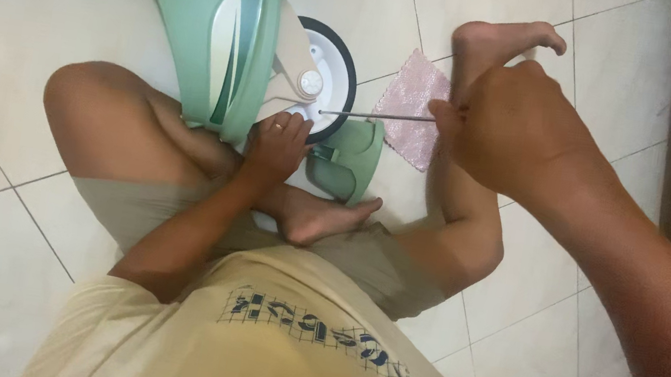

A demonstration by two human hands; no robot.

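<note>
While right hand (506, 125) pinches thin metal rod (376, 115), glossy round wheel (330, 74)

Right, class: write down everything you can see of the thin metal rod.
The thin metal rod is a slim, straight, grey bar that looks like steel. It lies almost level above the tiled floor. The right hand pinches its right end; its left tip meets the white wheel near the hub. It crosses over the pink cloth.
</note>
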